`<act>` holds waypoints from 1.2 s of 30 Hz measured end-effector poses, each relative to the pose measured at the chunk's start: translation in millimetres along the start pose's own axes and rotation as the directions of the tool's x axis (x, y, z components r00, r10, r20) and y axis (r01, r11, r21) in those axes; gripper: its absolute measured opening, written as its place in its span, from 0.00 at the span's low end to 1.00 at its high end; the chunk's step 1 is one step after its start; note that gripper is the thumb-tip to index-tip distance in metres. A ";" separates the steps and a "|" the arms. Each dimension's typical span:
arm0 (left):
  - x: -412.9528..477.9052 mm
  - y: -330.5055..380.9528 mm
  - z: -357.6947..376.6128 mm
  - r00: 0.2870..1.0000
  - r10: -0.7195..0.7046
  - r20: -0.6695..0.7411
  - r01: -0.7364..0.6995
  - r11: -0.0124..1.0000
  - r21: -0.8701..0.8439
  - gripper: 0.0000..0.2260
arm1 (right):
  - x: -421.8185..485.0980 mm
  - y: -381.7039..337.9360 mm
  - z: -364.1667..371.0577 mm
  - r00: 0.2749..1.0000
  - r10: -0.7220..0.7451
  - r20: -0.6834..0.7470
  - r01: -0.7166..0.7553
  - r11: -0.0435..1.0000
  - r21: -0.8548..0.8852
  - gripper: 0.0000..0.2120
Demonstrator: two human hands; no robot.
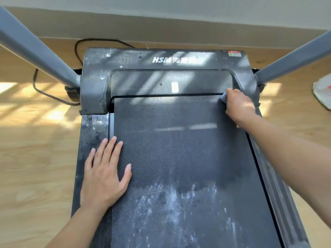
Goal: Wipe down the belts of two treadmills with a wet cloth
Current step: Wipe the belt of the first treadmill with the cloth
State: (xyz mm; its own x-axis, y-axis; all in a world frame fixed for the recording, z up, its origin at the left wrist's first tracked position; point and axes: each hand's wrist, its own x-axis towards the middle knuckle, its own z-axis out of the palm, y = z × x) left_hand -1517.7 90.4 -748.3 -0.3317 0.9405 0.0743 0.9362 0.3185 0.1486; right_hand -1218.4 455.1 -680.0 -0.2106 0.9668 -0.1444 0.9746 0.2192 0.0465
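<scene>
Up at the far right corner of the treadmill belt (179,158), the right hand (239,104) presses a blue cloth (223,98) against the belt where it meets the motor cover (125,59); its fingers are curled down over the cloth, of which only a small edge shows beyond the knuckles. The left hand (105,174) lies flat with its fingers spread and grasping nothing, palm down on the near left part of the belt, the outer fingers reaching over onto the ribbed side rail (95,126). Dusty white smears mark the near middle of the belt, while the far part looks darker. Grey uprights (35,47) rise on both sides. A black power cord (53,97) loops on the wooden floor (35,140) at far left.
</scene>
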 end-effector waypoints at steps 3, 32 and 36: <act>-0.7 0.6 -2.8 0.998 -0.058 -0.006 0.057 0.988 -0.143 0.30 | -0.8 -15.6 3.1 0.994 0.109 -0.030 -0.105 0.988 0.114 0.10; -53.6 -37.4 -4.7 0.994 -0.111 0.019 0.112 0.979 -0.171 0.28 | -6.0 -6.8 18.5 0.994 0.097 -0.047 -0.095 0.994 0.046 0.12; -55.1 -35.7 -7.1 0.994 -0.108 0.032 0.112 0.978 -0.175 0.28 | -35.7 -72.0 20.6 0.992 0.125 -0.036 -0.113 0.968 0.225 0.12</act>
State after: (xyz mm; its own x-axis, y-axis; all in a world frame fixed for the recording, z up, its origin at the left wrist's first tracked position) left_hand -1533.6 26.3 -750.7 -0.4273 0.9037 0.0259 0.8583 0.3965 0.3258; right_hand -1279.5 402.1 -698.6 -0.0902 0.9907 -0.1018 0.9842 0.0731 -0.1611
